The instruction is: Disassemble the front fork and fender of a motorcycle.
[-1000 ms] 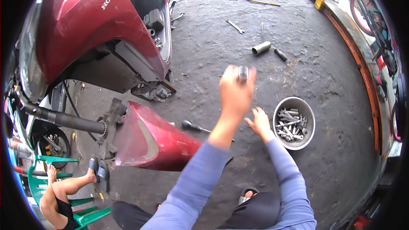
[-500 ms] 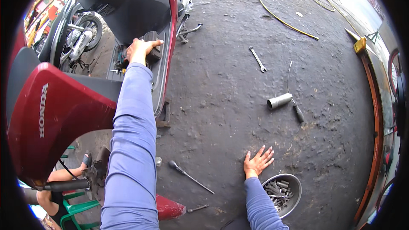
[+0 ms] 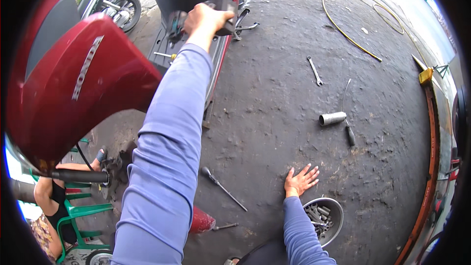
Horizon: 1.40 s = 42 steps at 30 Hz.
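Observation:
My left hand [image 3: 200, 18] is stretched forward over the red scooter's footboard [image 3: 159, 44]. Its fingers wrap around a dark teal-and-black cordless power tool [image 3: 225, 13], slightly blurred and raised off the footboard. A small yellow-and-metal piece [image 3: 166, 55] lies on the footboard behind the tool. My right hand [image 3: 300, 181] rests flat on the dark ground, fingers spread, holding nothing. Just behind it, partly covered by my right sleeve, stands a round grey bowl [image 3: 337, 225] of sockets and wrenches [image 3: 319, 216].
On the ground lie a combination wrench [image 3: 314, 71], a grey metal cylinder [image 3: 332, 118], a black-handled screwdriver [image 3: 350, 136] and a long-shafted tool [image 3: 222, 186]. A yellow hose [image 3: 329, 22] curls farther off. A person's leg [image 3: 45, 194] and green chair [image 3: 87, 210] are left; an orange-red edge [image 3: 431, 167] runs right.
My left hand has lifted the power tool off the footboard. My view has shifted, moving the scooter rightward and up in the picture. The right hand stays flat on the ground.

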{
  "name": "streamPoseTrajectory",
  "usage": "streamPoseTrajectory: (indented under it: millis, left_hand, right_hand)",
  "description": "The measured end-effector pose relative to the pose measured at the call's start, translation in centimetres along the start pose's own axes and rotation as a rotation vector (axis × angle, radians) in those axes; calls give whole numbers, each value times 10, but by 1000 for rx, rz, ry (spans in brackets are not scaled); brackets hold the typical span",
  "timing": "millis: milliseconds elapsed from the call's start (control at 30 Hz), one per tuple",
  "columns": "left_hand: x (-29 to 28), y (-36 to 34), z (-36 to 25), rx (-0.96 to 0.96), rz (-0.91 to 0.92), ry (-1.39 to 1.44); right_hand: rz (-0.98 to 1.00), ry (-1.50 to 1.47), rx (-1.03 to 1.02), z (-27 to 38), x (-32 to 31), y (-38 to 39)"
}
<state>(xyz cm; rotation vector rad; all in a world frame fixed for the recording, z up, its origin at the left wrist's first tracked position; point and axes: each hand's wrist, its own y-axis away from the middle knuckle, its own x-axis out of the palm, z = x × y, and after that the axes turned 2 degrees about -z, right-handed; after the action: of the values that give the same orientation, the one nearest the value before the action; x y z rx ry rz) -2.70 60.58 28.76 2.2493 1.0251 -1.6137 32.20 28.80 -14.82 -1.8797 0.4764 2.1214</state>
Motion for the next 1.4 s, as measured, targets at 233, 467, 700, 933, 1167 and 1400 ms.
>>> streamPoseTrajectory:
  millis: [233,467,700,933,1167,1400]
  left_hand:
    - [-58,223,-7,713,175,-11]
    - [-114,461,101,1212,975,363]
    - [-145,550,293,1482,983,581]
    - [-235,473,483,111,1229,1123]
    - [-278,382,547,-629,949,1987]
    - [-290,348,587,-563,1029,1960]
  right_hand:
    - [122,37,7,2,-25,2]
    - [1070,-2145,51,-70,-207,100]
    - [946,-2157,14,-106,-270,318]
    - [207,-718,-1030,-27,-363,416]
    - [399,-851,-1192,130,-362,497]
    - [230,-1106,-990,248,-270,562]
